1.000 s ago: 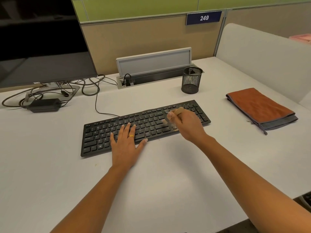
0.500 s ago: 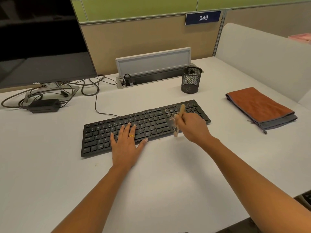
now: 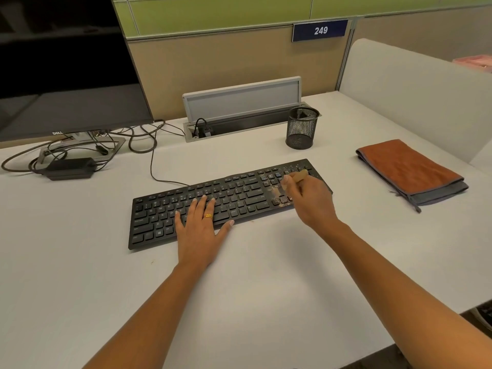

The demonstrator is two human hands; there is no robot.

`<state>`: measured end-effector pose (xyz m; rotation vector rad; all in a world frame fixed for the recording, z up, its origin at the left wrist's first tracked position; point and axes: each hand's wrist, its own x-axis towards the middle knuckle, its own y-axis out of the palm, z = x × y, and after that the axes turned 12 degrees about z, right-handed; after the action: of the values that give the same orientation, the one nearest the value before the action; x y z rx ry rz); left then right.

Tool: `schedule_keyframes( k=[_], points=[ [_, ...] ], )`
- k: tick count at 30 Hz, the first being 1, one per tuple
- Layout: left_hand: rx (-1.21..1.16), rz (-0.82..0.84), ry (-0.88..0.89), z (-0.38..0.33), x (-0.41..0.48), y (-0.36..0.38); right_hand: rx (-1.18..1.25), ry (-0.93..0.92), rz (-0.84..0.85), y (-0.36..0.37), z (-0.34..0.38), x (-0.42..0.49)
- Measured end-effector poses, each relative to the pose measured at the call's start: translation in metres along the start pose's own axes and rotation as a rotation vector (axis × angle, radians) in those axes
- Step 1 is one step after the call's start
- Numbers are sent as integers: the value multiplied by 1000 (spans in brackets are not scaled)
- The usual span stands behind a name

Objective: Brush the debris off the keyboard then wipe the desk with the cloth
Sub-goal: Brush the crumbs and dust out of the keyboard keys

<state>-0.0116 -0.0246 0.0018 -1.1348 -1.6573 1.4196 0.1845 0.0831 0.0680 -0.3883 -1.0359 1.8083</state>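
Keyboard sits mid-desk, angled, R end farther back. L hand lies flat on its centre-left keys, fingers straight & spread. R hand grips a tan-handled brush over the R end; bristles are blurred. Black keys there are speckled w/ pale debris. Cloth, orange over grey, folded, lies well R of both hands.
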Motion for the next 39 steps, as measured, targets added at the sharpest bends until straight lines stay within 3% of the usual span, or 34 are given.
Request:
schedule_keyframes(
  k=[5,11,17,32,39],
  points=[
    [-14,-10,4,-1,-1,0,-16,-21,152,8,-3,-3],
    [-29,-10,3,-1,-1,-1,11,-16,98,3,-3,1],
    [-27,-23,8,-1,-1,-1,-61,37,153,3,-4,1],
    [28,52,-20,-9,1,-3,321,176,-77,-19,-28,20],
    [84,76,66,-37,21,-4,372,143,51,-14,-12,50]
  ],
)
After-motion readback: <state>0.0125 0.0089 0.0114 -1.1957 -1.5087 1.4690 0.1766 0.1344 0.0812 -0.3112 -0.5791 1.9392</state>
